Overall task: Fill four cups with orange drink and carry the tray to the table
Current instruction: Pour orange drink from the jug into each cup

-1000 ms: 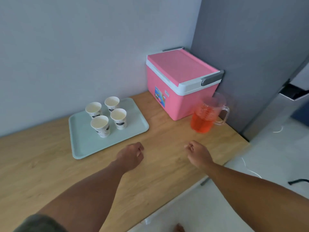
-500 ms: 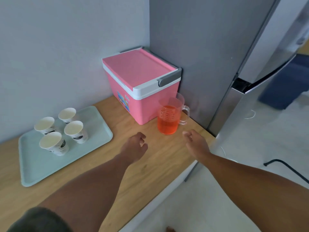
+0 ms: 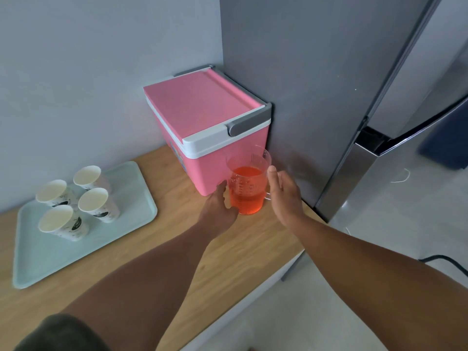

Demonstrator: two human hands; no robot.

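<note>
Standing between both hands, the pitcher (image 3: 247, 183) touches the left hand (image 3: 219, 206) fingers; the right hand (image 3: 283, 192) is spread, holding nothing.

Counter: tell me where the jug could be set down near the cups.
Bare wooden counter lies between the tray and the pink cooler. The tray's near half is bare; its far corner is crowded with four cups.
</note>
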